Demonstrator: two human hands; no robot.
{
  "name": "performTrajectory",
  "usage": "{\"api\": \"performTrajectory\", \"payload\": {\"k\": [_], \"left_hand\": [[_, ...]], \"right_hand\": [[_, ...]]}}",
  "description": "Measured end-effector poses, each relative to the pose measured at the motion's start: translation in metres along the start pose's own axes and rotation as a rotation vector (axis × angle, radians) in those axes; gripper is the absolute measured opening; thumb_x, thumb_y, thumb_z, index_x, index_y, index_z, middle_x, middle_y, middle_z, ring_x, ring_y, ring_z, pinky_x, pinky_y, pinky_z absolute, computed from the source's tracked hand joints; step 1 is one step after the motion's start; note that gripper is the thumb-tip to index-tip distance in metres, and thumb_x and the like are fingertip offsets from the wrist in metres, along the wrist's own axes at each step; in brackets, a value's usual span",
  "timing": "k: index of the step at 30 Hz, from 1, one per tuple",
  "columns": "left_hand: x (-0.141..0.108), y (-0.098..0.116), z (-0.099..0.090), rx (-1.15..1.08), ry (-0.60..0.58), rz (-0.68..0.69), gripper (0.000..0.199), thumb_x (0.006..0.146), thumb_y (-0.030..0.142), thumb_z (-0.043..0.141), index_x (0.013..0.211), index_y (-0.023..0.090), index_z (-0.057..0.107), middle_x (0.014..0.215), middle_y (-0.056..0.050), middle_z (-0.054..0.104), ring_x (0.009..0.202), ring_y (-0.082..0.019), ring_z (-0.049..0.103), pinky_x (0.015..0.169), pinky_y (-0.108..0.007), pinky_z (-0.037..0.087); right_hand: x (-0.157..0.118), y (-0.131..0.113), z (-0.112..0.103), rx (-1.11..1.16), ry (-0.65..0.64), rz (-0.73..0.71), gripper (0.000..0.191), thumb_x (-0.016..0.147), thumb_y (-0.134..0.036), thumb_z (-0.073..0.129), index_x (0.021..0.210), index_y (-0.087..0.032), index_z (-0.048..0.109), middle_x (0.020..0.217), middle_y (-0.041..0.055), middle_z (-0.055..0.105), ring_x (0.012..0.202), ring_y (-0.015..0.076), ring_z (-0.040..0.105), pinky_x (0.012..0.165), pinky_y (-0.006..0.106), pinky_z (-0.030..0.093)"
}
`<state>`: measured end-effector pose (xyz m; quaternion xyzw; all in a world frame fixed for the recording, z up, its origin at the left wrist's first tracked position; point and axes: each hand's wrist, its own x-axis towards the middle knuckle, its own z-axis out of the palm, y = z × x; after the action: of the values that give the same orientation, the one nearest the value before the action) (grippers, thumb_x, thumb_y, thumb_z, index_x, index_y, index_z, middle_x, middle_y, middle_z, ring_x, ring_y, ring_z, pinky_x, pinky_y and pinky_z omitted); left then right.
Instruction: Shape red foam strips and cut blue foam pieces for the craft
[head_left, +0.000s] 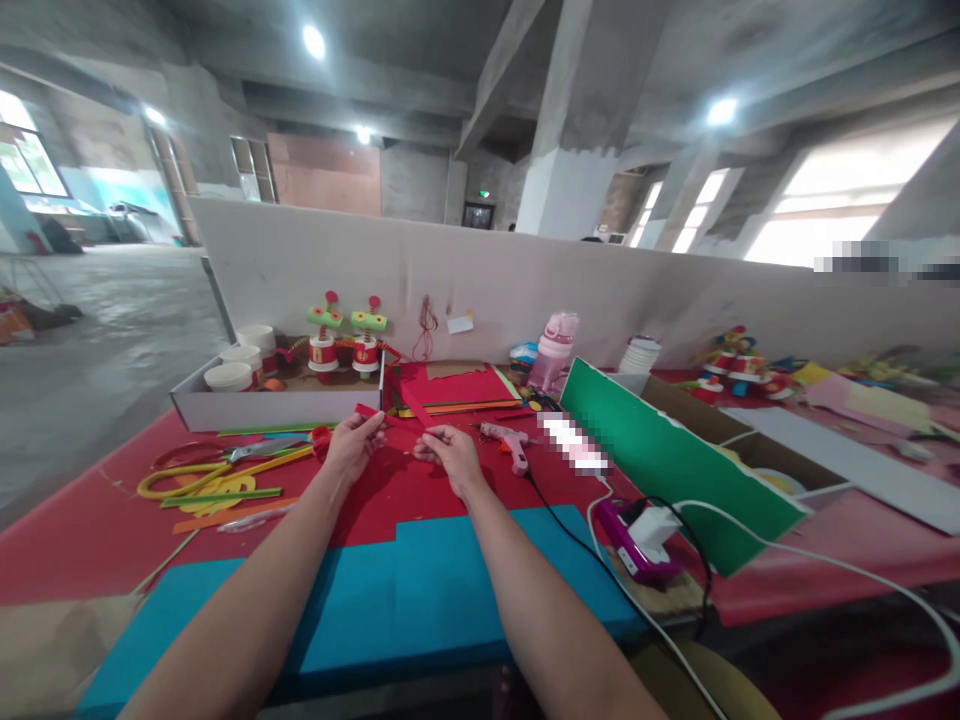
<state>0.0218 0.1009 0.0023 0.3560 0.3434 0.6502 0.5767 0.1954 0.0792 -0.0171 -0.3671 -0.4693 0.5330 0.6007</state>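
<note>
My left hand (354, 447) is closed in a pinch on a red paper strip, whose end shows at its fingertips. A red paper strip (417, 405) slants up and away from my right hand (452, 457), which pinches its near end. Whether the two hands hold one strip or two is hard to tell against the red tabletop. Right of my right hand lies a pink glue gun (512, 445) with a black cord. Left of my left hand are yellow-handled scissors (217, 470) among paper strips.
Blue board (465, 555) covers the front edge under my forearms. A white box (281, 410) holds paper cups and two paper-cup figures (324, 352). Red sheets (457, 390) lie behind my hands. A purple power strip (637, 545), cables and a green panel (675, 460) stand right.
</note>
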Motion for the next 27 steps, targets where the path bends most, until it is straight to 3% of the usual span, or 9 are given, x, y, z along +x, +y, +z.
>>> {"api": "performTrajectory", "payload": {"k": [3,5,8,10,12,17,21,27], "left_hand": [[-0.001,-0.003,0.001,0.075,0.012,0.038,0.034,0.050,0.033,0.086,0.062,0.012,0.062,0.056,0.000,0.061,0.046,-0.006,0.052,0.045,-0.018,0.042],[-0.004,-0.007,0.004,0.177,-0.006,0.072,0.033,0.053,0.037,0.084,0.062,0.012,0.063,0.053,0.000,0.060,0.045,-0.007,0.051,0.045,-0.019,0.041],[-0.007,-0.016,0.008,0.330,-0.116,0.124,0.030,0.057,0.038,0.082,0.061,0.013,0.066,0.050,-0.001,0.060,0.046,-0.010,0.052,0.048,-0.021,0.041],[-0.009,-0.021,0.011,0.374,-0.201,0.141,0.028,0.058,0.037,0.081,0.062,0.013,0.067,0.050,-0.001,0.061,0.048,-0.011,0.053,0.051,-0.022,0.042],[-0.010,-0.023,0.012,0.384,-0.235,0.143,0.028,0.057,0.037,0.081,0.063,0.013,0.068,0.049,0.000,0.060,0.047,-0.010,0.051,0.051,-0.022,0.040],[-0.014,-0.019,0.016,0.381,-0.198,0.104,0.031,0.055,0.037,0.081,0.058,0.012,0.062,0.046,0.002,0.056,0.045,-0.007,0.045,0.048,-0.020,0.033],[-0.016,-0.014,0.018,0.279,-0.156,0.063,0.035,0.053,0.039,0.082,0.062,0.013,0.061,0.045,0.003,0.055,0.044,-0.007,0.046,0.048,-0.019,0.034],[-0.013,-0.013,0.015,0.247,-0.132,0.042,0.039,0.051,0.040,0.083,0.067,0.013,0.062,0.048,0.004,0.055,0.045,-0.007,0.048,0.049,-0.020,0.038]], "right_hand": [[-0.001,-0.005,-0.002,-0.406,0.087,-0.202,0.019,0.073,-0.032,0.063,0.087,-0.020,0.063,0.091,0.0075,0.069,0.091,0.0238,0.064,0.090,0.045,0.048],[-0.006,-0.010,0.001,-0.715,0.119,-0.420,0.030,0.076,-0.024,0.059,0.105,-0.019,0.063,0.113,0.0109,0.064,0.113,0.0262,0.054,0.104,0.048,0.036],[-0.015,-0.014,0.014,-0.961,0.016,-0.584,0.051,0.081,-0.012,0.045,0.132,-0.016,0.049,0.127,0.0132,0.058,0.122,0.0243,0.047,0.113,0.049,0.019],[-0.019,-0.014,0.022,-1.052,-0.066,-0.572,0.058,0.082,-0.007,0.037,0.139,-0.014,0.041,0.124,0.0137,0.060,0.118,0.0233,0.051,0.113,0.049,0.018],[-0.021,-0.014,0.027,-1.125,-0.109,-0.520,0.061,0.081,-0.005,0.035,0.142,-0.012,0.037,0.123,0.0147,0.061,0.115,0.0237,0.053,0.109,0.046,0.027],[-0.024,-0.018,0.028,-1.258,-0.102,-0.396,0.057,0.085,-0.010,0.036,0.141,-0.016,0.037,0.124,0.0139,0.060,0.110,0.0245,0.056,0.090,0.035,0.044],[-0.026,-0.022,0.028,-1.318,-0.046,-0.310,0.047,0.087,-0.014,0.038,0.134,-0.020,0.041,0.105,0.0108,0.067,0.093,0.0239,0.062,0.076,0.032,0.045],[-0.023,-0.015,0.026,-1.266,-0.007,-0.307,0.026,0.094,-0.021,0.034,0.114,-0.020,0.051,0.092,0.0073,0.068,0.081,0.0208,0.062,0.067,0.027,0.039]]}}
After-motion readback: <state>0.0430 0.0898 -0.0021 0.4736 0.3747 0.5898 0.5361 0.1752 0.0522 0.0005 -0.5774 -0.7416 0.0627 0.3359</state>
